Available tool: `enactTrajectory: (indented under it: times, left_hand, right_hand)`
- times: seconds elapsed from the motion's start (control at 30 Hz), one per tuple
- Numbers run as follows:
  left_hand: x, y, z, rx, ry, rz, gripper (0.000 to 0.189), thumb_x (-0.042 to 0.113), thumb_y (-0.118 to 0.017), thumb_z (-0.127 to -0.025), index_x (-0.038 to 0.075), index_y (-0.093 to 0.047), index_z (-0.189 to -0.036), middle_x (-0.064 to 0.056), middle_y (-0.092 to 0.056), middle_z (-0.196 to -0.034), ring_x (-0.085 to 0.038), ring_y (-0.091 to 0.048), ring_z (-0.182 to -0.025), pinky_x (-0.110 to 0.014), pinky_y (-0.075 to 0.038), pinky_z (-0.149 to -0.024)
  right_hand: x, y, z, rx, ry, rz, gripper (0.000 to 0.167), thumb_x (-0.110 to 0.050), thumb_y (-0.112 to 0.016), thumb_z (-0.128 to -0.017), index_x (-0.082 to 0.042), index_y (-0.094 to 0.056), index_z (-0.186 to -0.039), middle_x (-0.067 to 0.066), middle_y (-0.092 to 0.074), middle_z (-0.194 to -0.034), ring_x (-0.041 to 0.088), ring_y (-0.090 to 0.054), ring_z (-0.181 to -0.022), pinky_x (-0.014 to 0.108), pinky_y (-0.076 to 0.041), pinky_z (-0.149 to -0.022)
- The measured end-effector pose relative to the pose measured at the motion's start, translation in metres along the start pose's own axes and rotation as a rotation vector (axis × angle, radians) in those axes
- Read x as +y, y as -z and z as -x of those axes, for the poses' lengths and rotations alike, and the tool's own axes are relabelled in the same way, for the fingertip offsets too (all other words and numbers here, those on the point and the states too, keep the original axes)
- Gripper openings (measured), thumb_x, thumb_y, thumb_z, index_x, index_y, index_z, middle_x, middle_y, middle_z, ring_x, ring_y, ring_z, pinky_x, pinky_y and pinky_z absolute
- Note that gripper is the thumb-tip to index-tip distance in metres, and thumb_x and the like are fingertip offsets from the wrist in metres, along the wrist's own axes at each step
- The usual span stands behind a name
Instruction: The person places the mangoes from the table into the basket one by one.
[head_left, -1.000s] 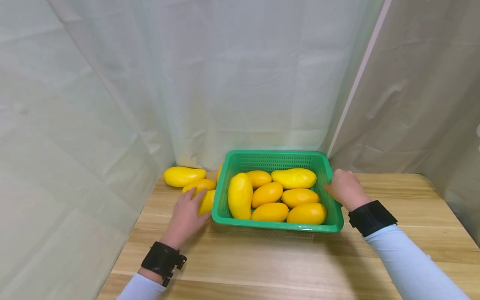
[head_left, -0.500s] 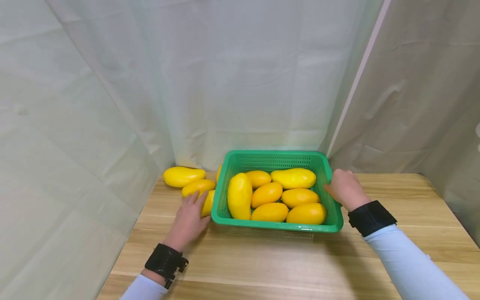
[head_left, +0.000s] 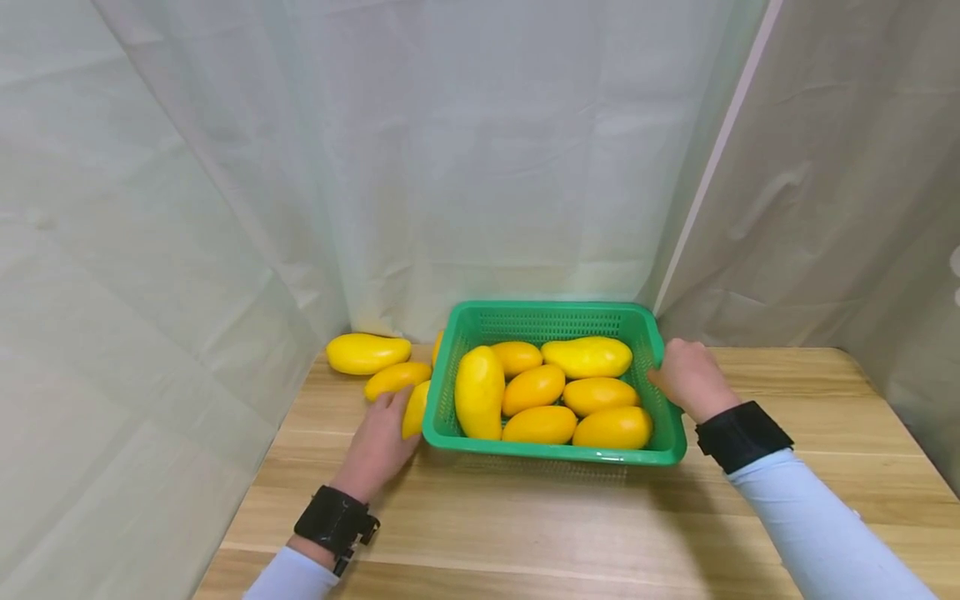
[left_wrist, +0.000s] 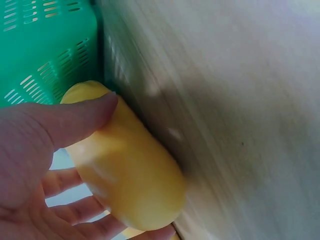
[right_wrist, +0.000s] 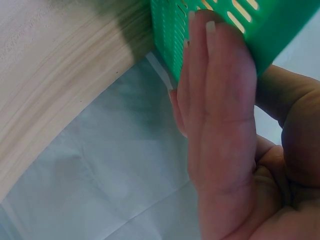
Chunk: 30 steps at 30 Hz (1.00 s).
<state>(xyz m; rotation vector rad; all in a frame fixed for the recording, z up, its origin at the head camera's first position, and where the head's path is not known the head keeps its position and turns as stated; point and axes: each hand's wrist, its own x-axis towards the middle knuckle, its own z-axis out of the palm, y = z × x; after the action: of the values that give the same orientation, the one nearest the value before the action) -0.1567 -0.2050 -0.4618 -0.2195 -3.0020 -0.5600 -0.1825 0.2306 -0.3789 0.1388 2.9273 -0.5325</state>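
A green plastic basket [head_left: 555,453] with slotted walls stands on the wooden table, several yellow mangoes [head_left: 534,390] inside it. My right hand [head_left: 692,380] grips its right rim, thumb over the inside and fingers against the outer wall [right_wrist: 175,45]. Just outside the left wall, a loose mango [left_wrist: 132,165] lies on the table. My left hand [head_left: 377,446] holds this mango, with the thumb across its top and the fingers curled along its far side. In the left wrist view, one end of the mango is close against the basket; whether they touch, I cannot tell.
Two more mangoes [head_left: 397,380] [head_left: 367,353] lie beyond my left hand, and another [head_left: 438,343] is mostly hidden behind the basket. Pale sheeting [head_left: 495,167] hangs close behind the basket and along both sides of the table [head_left: 525,533].
My left fingers have drawn in around the loose mango, which has turned slightly. The mango beyond it now shows more fully. My right hand and the basket have stayed in place.
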Motion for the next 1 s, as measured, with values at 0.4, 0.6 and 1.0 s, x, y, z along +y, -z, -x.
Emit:
enactTrajectory:
  times: [0.4,0.6,1.0]
  left_hand:
    - [0.002,0.007,0.002,-0.01,0.014,-0.01,0.045,0.023,-0.071,-0.076,0.006,-0.05,-0.112,-0.009,-0.052,-0.087,-0.024,-0.052,-0.083,-0.037,-0.046,-0.068]
    - [0.002,0.013,0.008,-0.084,0.079,0.008,0.05,0.032,-0.069,-0.077,0.009,-0.045,-0.116,-0.005,-0.053,-0.085,-0.02,-0.052,-0.073,-0.034,-0.046,-0.066]
    - [-0.006,0.044,0.017,-0.069,0.129,-0.047,0.084,0.035,-0.076,-0.07,-0.001,-0.038,-0.135,-0.019,-0.06,-0.104,-0.029,-0.058,-0.087,-0.045,-0.049,-0.07]
  right_hand:
    - [-0.001,0.001,0.001,-0.01,-0.008,0.004,0.027,-0.02,-0.062,-0.087,0.006,-0.058,-0.083,0.013,-0.055,-0.067,0.023,-0.056,-0.056,0.025,-0.046,-0.046]
    - [-0.001,0.001,0.0,-0.008,-0.001,0.001,0.027,-0.02,-0.062,-0.087,0.007,-0.058,-0.084,0.013,-0.055,-0.068,0.023,-0.056,-0.057,0.025,-0.047,-0.046]
    - [0.0,0.001,-0.001,-0.012,-0.006,-0.006,0.027,-0.02,-0.061,-0.087,0.007,-0.058,-0.085,0.014,-0.055,-0.069,0.023,-0.056,-0.057,0.025,-0.047,-0.046]
